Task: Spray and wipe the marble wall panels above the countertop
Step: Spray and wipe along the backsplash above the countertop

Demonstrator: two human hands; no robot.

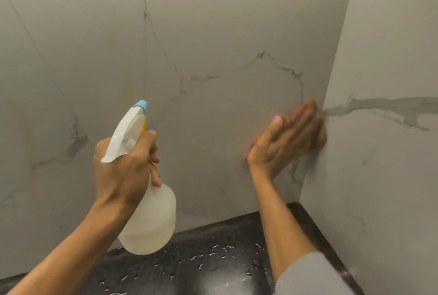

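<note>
Closest up there's a grey sleeve (315, 275) on the right arm and a glossy black countertop (213, 259) beaded with water droplets. Just above it the left hand (123, 169) is wrapped around the neck of a translucent, rounded plastic spray bottle (151, 221) with a white trigger head and a pale blue nozzle, though I can't tell how much liquid is in it. Further back the right hand (288, 140) is spread flat, fingers together and blurry, pressed on the smooth, pale, grey-veined marble wall panels (213, 33) right at the corner where the back and side panels meet; can't make out any cloth under it.
</note>
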